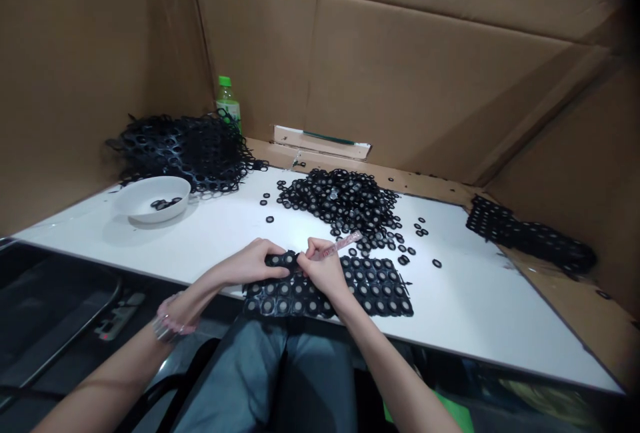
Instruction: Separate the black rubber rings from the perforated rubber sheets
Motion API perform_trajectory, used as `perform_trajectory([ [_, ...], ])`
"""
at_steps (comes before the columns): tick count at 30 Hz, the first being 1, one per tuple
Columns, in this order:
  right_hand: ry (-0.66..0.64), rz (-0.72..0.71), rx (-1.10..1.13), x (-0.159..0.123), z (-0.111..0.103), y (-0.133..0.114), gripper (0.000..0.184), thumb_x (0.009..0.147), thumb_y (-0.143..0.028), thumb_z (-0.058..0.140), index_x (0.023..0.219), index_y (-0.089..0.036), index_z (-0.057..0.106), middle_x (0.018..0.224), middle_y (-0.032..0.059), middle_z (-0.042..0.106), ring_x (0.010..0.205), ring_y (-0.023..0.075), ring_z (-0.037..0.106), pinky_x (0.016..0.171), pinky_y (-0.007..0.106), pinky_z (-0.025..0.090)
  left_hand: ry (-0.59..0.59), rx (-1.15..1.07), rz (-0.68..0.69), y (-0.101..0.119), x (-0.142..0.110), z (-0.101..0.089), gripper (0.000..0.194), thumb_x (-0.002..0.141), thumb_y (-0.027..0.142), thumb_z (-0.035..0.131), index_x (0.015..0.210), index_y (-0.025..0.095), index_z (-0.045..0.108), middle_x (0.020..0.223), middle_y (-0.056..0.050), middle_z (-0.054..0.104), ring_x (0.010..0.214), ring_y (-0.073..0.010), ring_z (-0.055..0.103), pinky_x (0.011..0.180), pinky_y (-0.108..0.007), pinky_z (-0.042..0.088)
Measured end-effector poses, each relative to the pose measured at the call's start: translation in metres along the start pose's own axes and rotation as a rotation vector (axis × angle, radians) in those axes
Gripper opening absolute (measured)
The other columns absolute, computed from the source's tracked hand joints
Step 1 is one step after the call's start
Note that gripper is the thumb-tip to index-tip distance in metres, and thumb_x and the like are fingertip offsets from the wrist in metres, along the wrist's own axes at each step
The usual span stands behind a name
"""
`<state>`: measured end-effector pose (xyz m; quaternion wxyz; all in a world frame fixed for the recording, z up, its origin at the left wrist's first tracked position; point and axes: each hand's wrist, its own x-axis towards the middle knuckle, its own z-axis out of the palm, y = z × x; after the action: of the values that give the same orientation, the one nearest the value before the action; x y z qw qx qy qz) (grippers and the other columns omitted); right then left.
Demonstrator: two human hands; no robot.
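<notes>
A black rubber sheet of round ring parts (pixel 370 286) lies at the near edge of the white table (pixel 475 306). My left hand (pixel 253 263) pinches the sheet's upper left corner, fingers closed on it. My right hand (pixel 325 269) rests on the sheet and grips a thin pinkish stick-like tool (pixel 343 246), its tip pointing up and right. Just beyond my hands lies a pile of loose black rings (pixel 343 199).
A white bowl (pixel 150 199) with a few rings stands at the left. Behind it lies a heap of emptied black mesh sheets (pixel 190 149) and a green-capped bottle (pixel 227 103). More black sheets (pixel 530 236) lie at the right. Cardboard walls (pixel 400 66) surround the table.
</notes>
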<state>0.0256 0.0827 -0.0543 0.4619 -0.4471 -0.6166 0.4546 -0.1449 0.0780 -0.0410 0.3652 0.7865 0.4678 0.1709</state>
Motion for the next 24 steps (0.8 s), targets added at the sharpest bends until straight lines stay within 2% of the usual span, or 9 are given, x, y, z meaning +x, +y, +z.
perform_trajectory([
  [11,-0.018,-0.029,-0.053,-0.0006,0.0001,0.0018,0.023,0.062,-0.015,0.049,0.048,-0.023,0.032,0.038,-0.0092,0.034,0.035,0.0102,0.041,0.039,0.022,0.028,0.048,-0.005,-0.009,0.0,-0.0021,0.0009,0.031,0.076,0.041,0.052,0.069,0.013,0.063,0.058,0.003,0.052,0.061,-0.0138,0.045,0.06,-0.022,0.035],
  [17,-0.01,-0.119,-0.148,-0.0025,0.0025,0.0004,0.026,0.061,-0.013,0.049,0.046,-0.022,0.031,0.042,-0.0076,0.031,0.042,0.0099,0.031,0.044,0.023,0.024,0.107,-0.014,-0.028,-0.0063,-0.0034,0.0046,0.032,0.073,0.045,0.056,0.078,0.015,0.066,0.06,0.002,0.053,0.067,-0.0161,0.047,0.061,-0.022,0.036],
  [24,-0.025,-0.139,-0.139,-0.0026,0.0035,0.0014,0.026,0.061,-0.013,0.048,0.045,-0.022,0.03,0.041,-0.0075,0.032,0.042,0.0098,0.03,0.044,0.023,0.023,0.11,-0.06,-0.029,-0.0063,-0.0009,0.0044,0.032,0.073,0.046,0.055,0.078,0.015,0.065,0.062,0.002,0.054,0.069,-0.0168,0.048,0.061,-0.022,0.036],
])
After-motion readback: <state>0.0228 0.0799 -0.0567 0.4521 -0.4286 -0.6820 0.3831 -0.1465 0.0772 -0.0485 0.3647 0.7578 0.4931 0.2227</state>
